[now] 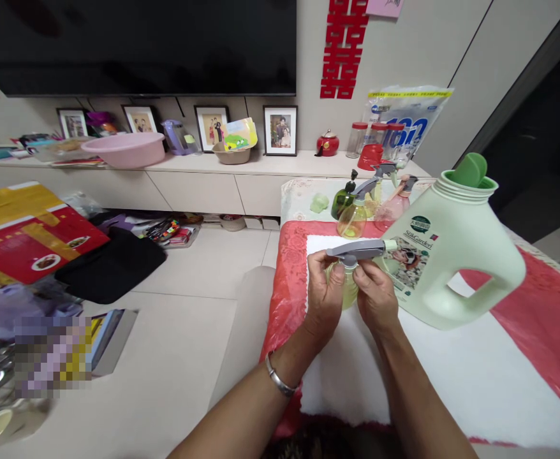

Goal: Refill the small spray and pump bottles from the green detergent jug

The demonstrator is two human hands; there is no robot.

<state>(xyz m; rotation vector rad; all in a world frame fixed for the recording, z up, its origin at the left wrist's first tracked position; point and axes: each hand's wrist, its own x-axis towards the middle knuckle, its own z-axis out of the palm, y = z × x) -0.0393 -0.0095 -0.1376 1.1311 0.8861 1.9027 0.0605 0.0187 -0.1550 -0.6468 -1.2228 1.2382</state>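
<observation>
Between my two hands is a small yellowish spray bottle (349, 294) with a grey trigger head (354, 248), its pale nozzle pointing right. My left hand (324, 290) grips the bottle from the left, thumb up near its neck. From the right, my right hand (376, 294) closes around the same neck. Close beyond the right hand stands a big pale green jug (442, 255), with a darker green scoop-like piece (470, 171) in its open mouth. Just behind the held bottle are a yellow spray bottle (351, 220), a pink spray bottle (393, 209) and a dark green pump bottle (342, 203).
A white cloth (342, 376) lies over a red cover (289, 255) on the table. Behind it, a long cabinet (203, 185) carries photo frames, a pink basin (125, 150) and red-lidded jars (356, 140). Boxes, bags and a red carton (36, 236) crowd the floor at left.
</observation>
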